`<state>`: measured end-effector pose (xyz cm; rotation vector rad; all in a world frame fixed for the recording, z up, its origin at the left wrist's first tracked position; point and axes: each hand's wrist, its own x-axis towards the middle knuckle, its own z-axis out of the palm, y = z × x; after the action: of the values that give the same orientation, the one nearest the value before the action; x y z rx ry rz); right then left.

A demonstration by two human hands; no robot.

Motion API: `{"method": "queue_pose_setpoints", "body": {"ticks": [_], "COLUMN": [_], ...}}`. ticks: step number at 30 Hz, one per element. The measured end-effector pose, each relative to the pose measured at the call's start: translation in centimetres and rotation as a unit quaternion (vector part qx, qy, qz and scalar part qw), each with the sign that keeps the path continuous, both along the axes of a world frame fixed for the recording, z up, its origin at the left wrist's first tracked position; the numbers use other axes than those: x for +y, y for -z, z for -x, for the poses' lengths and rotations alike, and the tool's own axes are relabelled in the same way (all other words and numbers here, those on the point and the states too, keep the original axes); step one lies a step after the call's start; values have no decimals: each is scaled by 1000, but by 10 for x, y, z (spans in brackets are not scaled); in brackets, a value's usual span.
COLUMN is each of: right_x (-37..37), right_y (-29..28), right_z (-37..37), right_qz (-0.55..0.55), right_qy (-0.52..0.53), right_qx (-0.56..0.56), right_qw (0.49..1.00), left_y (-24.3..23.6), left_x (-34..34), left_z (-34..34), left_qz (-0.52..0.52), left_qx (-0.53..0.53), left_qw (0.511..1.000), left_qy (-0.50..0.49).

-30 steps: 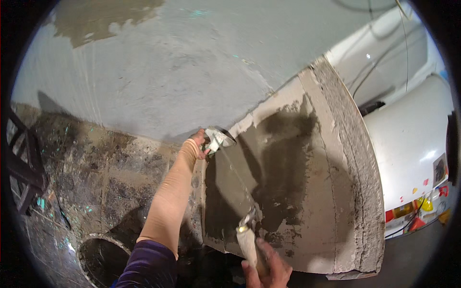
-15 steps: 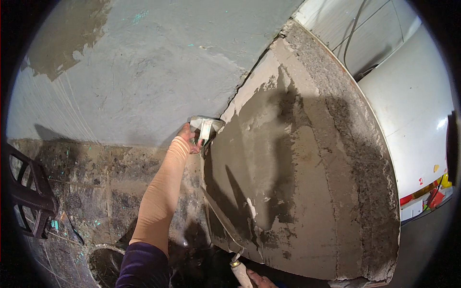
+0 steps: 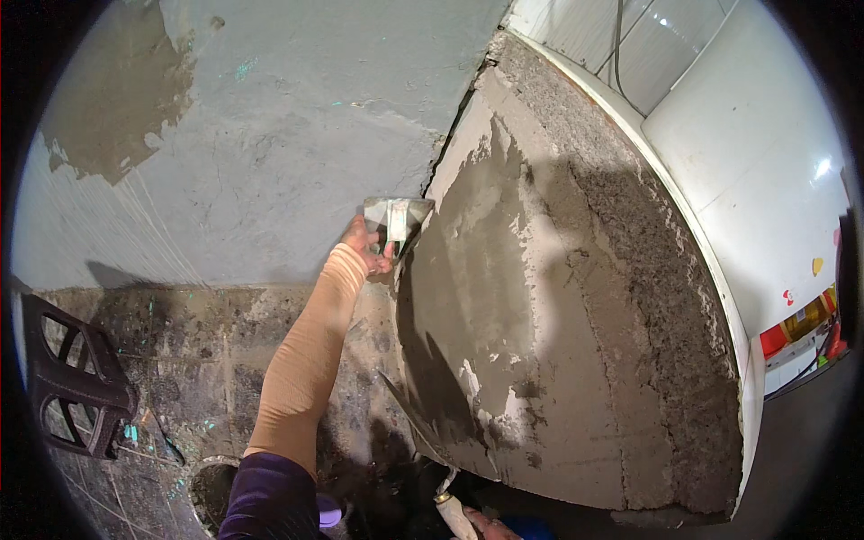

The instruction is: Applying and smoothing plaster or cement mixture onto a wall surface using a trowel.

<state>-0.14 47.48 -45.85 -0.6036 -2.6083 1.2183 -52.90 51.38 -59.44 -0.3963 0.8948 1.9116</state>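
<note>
My left hand (image 3: 364,245) is closed around a putty knife (image 3: 397,220) with a wide, trapezoid metal blade and a pale handle. The blade meets the corner where the grey wall (image 3: 297,153) joins a mortar-coated surface (image 3: 576,360). Wet, darker mortar (image 3: 468,261) covers this surface's left part, with paler patches in it. At the lower edge my right hand (image 3: 490,524) grips the light-coloured handle of a trowel (image 3: 418,423). Its long blade is seen nearly edge-on, beside the coated surface's lower left edge; whether it touches cannot be made out.
A dark plastic stool (image 3: 85,382) stands at left on the stained tile floor (image 3: 193,360). Near my left sleeve is a round bucket (image 3: 209,490), partly hidden. White panels (image 3: 738,171) border the coated surface on the right, with red and yellow packages (image 3: 799,326) below.
The view has shifted and turned slightly. My left hand and the putty knife have moved a little up along the corner. The trowel stays low in my right hand, with little change.
</note>
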Motion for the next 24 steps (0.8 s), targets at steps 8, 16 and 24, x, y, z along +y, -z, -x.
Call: {"method": "queue_pose_setpoints", "body": {"ticks": [8, 16, 24], "right_x": [-1, -2, -11], "right_y": [-5, -9, -10], "right_z": [3, 8, 18], "right_qz": [16, 42, 72], "right_qy": [0, -14, 20], "right_qx": [-1, -10, -35], "right_qw": [1000, 999, 997], "left_y": [-72, -58, 65], "left_x": [-33, -129, -162], "left_z": [-36, -86, -139], "left_qz": [-78, -120, -50], "left_qx": [19, 169, 143], "left_qw": [997, 976, 982], "left_qy": [-19, 66, -113]}}
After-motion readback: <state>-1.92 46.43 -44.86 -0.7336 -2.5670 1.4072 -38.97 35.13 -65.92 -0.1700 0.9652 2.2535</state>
